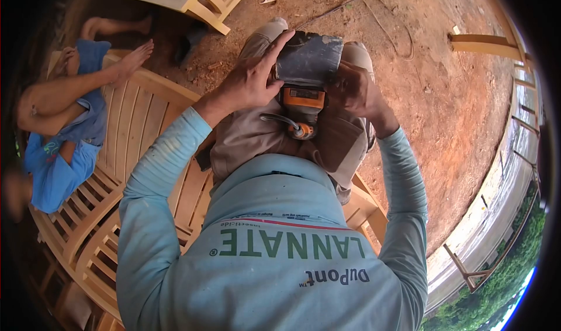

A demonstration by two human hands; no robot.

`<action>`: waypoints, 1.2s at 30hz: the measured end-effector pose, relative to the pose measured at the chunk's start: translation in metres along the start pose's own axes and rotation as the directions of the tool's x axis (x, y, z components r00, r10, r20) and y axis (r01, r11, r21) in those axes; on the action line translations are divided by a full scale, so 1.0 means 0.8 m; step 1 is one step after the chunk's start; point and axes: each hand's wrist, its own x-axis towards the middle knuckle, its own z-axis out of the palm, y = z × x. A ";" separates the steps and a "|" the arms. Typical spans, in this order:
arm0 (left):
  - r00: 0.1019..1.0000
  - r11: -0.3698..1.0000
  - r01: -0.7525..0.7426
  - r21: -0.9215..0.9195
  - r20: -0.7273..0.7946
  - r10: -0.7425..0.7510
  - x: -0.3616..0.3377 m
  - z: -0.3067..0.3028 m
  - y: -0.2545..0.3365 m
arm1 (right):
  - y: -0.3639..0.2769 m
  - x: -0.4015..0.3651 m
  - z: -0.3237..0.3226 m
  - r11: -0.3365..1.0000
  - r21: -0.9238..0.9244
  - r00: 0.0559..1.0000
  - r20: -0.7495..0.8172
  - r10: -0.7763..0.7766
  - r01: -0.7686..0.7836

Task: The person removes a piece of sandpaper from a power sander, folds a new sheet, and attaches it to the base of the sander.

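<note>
An orange and black power sander [304, 100] lies in my lap, its corded end toward my body. Across its far end is a dark grey sheet of sandpaper [310, 56] with pale, worn edges. My left hand [252, 78] holds the sheet's left edge, index finger stretched along it and thumb near the lower corner. At the right edge, my right hand [355, 91] is closed with curled fingers at the lower right corner. Its fingertips are partly hidden. The sander's underside and the far side of the sheet cannot be seen.
A slatted wooden bench [137, 120] stands to my left, where another person [70, 120] in blue sits or lies with bare legs bent. More wooden furniture [201, 4] is at the top. A cable [409, 44] runs over the dirt ground [444, 115]. Wooden rails stand at right.
</note>
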 end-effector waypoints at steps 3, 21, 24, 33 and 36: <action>0.996 0.995 0.088 -0.046 0.002 -0.088 0.003 0.003 0.007 | -0.007 -0.001 0.003 1.000 0.009 0.999 -0.039 -0.002 0.002; 0.954 0.599 0.035 -0.800 -0.153 -0.259 0.026 0.028 0.011 | -0.028 0.002 0.005 0.565 0.709 0.852 0.098 0.515 -0.423; 0.959 0.551 0.022 -0.834 -0.138 -0.248 0.026 0.013 0.024 | -0.027 0.000 0.005 0.437 0.788 0.830 0.161 0.534 -0.434; 0.919 0.496 0.094 -0.863 -0.116 -0.376 0.020 0.016 0.037 | -0.042 0.004 0.029 0.421 0.840 0.821 0.051 0.569 -0.343; 0.886 0.426 0.132 -0.895 -0.086 -0.455 0.022 0.013 0.056 | -0.045 0.004 0.033 0.447 0.842 0.833 0.006 0.553 -0.303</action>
